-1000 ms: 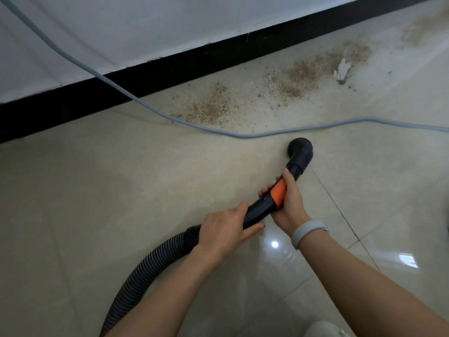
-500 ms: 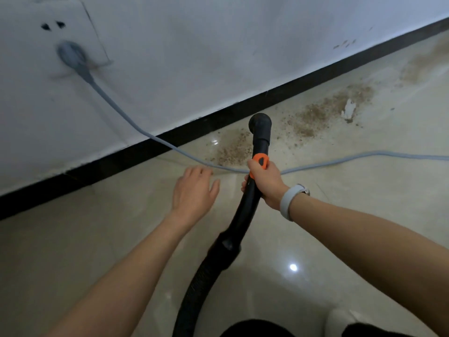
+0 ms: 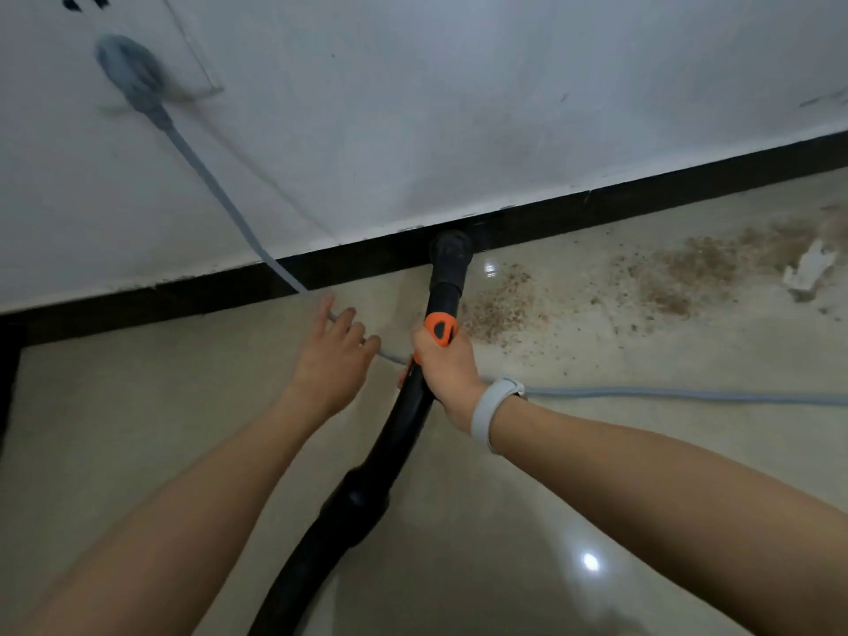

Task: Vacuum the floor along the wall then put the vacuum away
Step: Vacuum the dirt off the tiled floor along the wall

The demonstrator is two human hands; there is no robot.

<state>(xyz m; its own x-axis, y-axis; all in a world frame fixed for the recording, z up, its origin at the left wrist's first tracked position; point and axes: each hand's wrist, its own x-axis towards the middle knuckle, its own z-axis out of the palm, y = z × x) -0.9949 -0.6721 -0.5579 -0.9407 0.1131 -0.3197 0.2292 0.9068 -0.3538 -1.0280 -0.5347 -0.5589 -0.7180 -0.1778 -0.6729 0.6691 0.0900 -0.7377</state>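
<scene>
My right hand grips the black vacuum hose handle just below its orange slider. The round nozzle end points up toward the black baseboard. My left hand is off the hose, fingers spread, hovering over the grey power cord on the floor. Brown dirt lies scattered on the beige tiles to the right of the nozzle, and more dirt spreads further right along the wall.
The grey plug sits in a wall socket at the upper left; its cord runs down across the floor to the right. A white scrap lies in the dirt at far right. White wall stands above the baseboard.
My left hand let go of the hose and now hovers open near the cord. The right hand swung the nozzle from the floor up toward the baseboard. The view tilted up to the wall.
</scene>
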